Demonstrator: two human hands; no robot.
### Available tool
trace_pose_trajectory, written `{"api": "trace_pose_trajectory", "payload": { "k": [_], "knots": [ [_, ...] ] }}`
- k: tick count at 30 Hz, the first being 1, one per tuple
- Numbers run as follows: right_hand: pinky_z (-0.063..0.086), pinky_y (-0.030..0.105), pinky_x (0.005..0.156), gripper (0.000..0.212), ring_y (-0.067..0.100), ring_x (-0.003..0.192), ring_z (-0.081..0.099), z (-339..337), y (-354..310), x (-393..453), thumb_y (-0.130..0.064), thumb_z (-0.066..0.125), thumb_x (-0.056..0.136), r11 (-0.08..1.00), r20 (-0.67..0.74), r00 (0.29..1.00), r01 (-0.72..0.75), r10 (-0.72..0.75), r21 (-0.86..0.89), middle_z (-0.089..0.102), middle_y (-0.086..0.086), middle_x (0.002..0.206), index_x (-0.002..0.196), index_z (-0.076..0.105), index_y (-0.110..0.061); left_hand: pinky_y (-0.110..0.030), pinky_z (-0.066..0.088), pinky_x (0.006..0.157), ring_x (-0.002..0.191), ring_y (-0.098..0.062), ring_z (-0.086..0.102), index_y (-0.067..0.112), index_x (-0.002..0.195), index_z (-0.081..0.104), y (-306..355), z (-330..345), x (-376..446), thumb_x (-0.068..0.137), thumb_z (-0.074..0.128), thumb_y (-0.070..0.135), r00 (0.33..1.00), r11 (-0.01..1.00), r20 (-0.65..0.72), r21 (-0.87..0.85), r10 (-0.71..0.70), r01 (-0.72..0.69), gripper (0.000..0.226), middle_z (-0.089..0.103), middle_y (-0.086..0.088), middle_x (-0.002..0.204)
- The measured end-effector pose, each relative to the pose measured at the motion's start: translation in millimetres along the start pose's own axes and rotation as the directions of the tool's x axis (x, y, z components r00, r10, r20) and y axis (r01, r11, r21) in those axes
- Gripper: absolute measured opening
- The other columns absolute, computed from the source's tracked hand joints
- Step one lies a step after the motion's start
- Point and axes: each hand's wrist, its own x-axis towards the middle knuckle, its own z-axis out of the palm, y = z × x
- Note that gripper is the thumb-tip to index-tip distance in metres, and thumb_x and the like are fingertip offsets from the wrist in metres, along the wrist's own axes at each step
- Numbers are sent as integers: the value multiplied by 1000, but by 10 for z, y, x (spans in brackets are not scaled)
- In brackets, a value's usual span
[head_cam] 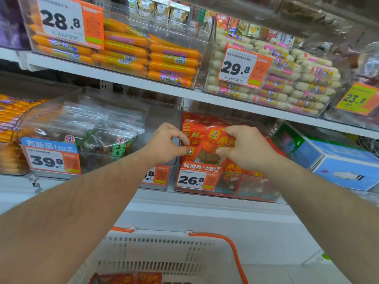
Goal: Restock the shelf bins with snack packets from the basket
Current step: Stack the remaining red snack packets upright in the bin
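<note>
Hands meet at the clear bin (242, 187); left hand (164, 146) and right hand (244, 148) both pinch one red snack packet (207, 146) between them.

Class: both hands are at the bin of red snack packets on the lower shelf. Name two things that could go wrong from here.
1. The red packets already stand above the bin's front wall; one more might slide out.
2. The left hand and right hand crowd one packet; an uneven grip could crumple it.
</note>
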Motion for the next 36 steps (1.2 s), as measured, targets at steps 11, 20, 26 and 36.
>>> {"api": "trace_pose_trajectory", "payload": {
  "k": [11, 20, 26, 36],
  "knots": [
    [40, 21, 60, 13, 5, 71, 56, 108, -269, 172, -28, 63, 95, 985, 161, 984, 103, -80, -139, 59, -7, 89, 99, 67, -17, -19, 35, 90, 99, -7, 44, 30, 80, 68, -4, 0, -12, 75, 82, 10, 1000, 1000, 7, 0, -13, 13, 25, 45, 3, 111],
    [43, 28, 73, 16, 12, 84, 57, 150, -315, 246, -32, 69, 90, 982, 198, 979, 73, -37, -174, 67, -4, 95, 99, 76, -21, -8, 32, 80, 102, -7, 45, 27, 84, 72, -52, 22, 21, 77, 81, 11, 1000, 1000, 8, -1, -28, 28, 20, 45, 3, 111],
    [47, 29, 75, 17, 14, 86, 60, 180, -325, 297, -33, 70, 89, 973, 221, 975, 61, -11, -225, 68, -4, 89, 100, 76, -22, -17, 33, 90, 104, -7, 44, 28, 90, 71, -23, 17, -14, 81, 78, 13, 1000, 1000, 26, 8, -6, 5, 19, 43, 4, 110],
    [47, 28, 71, 17, 13, 79, 57, 351, -286, 363, -31, 68, 91, 930, 346, 937, 160, -38, -332, 61, -10, 73, 97, 77, -18, 4, 30, 77, 100, -5, 46, 24, 90, 75, -32, 10, -39, 82, 77, 18, 997, 997, -14, 34, 72, -71, 11, 46, 5, 103]
  ]
}}
